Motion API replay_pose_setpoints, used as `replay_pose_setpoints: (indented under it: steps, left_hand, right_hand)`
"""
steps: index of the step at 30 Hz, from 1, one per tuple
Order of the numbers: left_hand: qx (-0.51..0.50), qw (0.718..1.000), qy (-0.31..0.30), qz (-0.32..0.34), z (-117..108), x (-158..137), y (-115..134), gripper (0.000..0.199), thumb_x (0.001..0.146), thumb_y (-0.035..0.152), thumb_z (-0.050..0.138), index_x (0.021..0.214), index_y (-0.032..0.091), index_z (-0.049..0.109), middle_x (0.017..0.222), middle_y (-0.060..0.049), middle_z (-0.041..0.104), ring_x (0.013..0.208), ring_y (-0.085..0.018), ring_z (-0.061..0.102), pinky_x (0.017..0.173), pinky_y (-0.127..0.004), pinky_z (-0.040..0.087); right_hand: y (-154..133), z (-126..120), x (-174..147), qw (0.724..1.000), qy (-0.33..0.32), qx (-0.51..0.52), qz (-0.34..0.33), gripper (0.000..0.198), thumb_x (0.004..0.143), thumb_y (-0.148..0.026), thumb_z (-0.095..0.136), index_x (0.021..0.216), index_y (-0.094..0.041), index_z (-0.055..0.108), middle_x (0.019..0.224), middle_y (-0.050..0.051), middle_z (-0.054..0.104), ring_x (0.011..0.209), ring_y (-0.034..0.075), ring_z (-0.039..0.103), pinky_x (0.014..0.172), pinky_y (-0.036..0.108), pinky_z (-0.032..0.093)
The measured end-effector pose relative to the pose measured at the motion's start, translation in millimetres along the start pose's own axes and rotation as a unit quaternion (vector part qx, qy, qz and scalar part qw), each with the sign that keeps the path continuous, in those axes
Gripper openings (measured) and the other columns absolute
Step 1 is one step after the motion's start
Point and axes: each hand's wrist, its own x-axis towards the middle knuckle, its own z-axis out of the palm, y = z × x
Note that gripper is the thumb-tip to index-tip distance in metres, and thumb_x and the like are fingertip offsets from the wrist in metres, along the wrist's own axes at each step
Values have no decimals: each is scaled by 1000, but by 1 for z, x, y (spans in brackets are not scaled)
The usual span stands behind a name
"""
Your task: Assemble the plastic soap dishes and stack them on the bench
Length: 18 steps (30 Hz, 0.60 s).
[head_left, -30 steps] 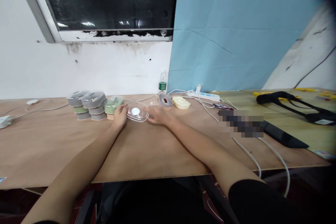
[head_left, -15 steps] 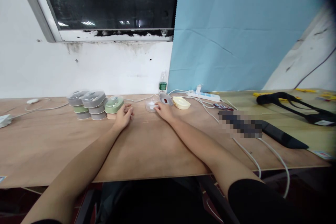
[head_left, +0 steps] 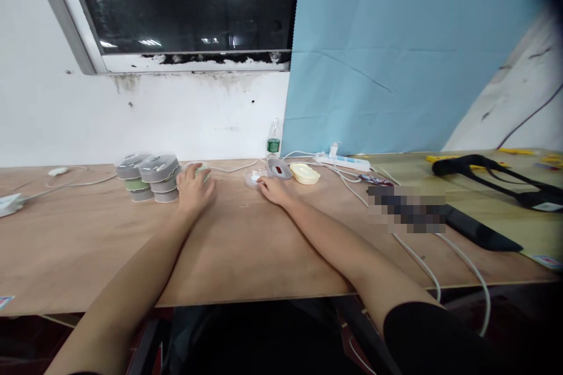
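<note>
My left hand (head_left: 196, 188) lies over a small green plastic box with a clear lid (head_left: 203, 167), its fingers apart and bent across the top. Most of that box is hidden under the hand, and I cannot tell how firmly it touches. To the left stand stacked lidded boxes (head_left: 159, 168), grey with one green. With closed fingertips, my right hand (head_left: 273, 190) holds the near right edge of a clear plastic lid (head_left: 251, 177) on the table. Just behind the right hand sits a grey lidded box (head_left: 278, 169) with a dark red patch. A cream shell-shaped dish (head_left: 305, 174) lies to its right.
A plastic bottle (head_left: 273, 139) stands by the wall. Behind the dish runs a white power strip (head_left: 343, 161) with trailing cables. On the right are a black strap-like frame (head_left: 479, 179) and a long black object (head_left: 481, 228). A white adapter (head_left: 9, 204) lies at the far left.
My left hand has moved up and left from beside the green box to over it. The clear lid now looks flatter on the table, with my right hand still at its edge.
</note>
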Motion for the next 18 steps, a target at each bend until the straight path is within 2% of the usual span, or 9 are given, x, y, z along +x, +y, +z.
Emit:
replay_pose_setpoints:
  steps: [3,6,10,13,15,18]
  left_hand:
    - [64,997,5,-47,-2,-1,-14,48,82,44,57,123,19,55,141,-17,41,135,-39,25,107,-58,13]
    - [81,995,-27,-57,3,-2,-26,53,82,49,55,126,19,54,135,-19,48,130,-39,32,107,-61,7]
    - [80,996,-37,-27,10,-4,-31,47,81,46,57,121,23,58,129,-16,55,123,-38,40,107,-61,5]
    - [62,997,-54,-5,11,-4,-27,44,80,44,58,119,25,61,129,-14,55,120,-37,41,107,-60,10]
    - [33,996,-76,14,11,-3,-22,44,80,44,58,119,24,62,130,-14,53,121,-37,41,105,-57,19]
    - [-33,986,-136,88,11,-4,-12,45,81,47,57,119,24,62,126,-14,55,118,-34,44,101,-50,32]
  right_hand:
    - [0,0,-1,1000,-6,8,-4,30,90,-31,48,114,-20,62,95,6,72,87,21,64,74,28,43]
    - [0,1,-1,1000,-9,20,-11,31,88,-32,52,115,-21,61,91,5,72,83,20,64,70,27,42]
    - [1,1,-2,999,-16,35,-8,31,87,-33,53,114,-21,61,90,4,71,79,19,64,66,26,41]
    - [1,0,-3,999,-22,41,-4,32,86,-34,54,115,-21,61,90,4,71,78,18,63,66,25,41]
    - [1,-1,-3,999,-24,43,-3,32,86,-34,55,115,-21,61,89,4,71,77,18,63,66,25,41]
    - [0,0,-3,999,-22,43,-7,31,86,-34,55,113,-21,61,86,3,71,76,18,63,65,25,40]
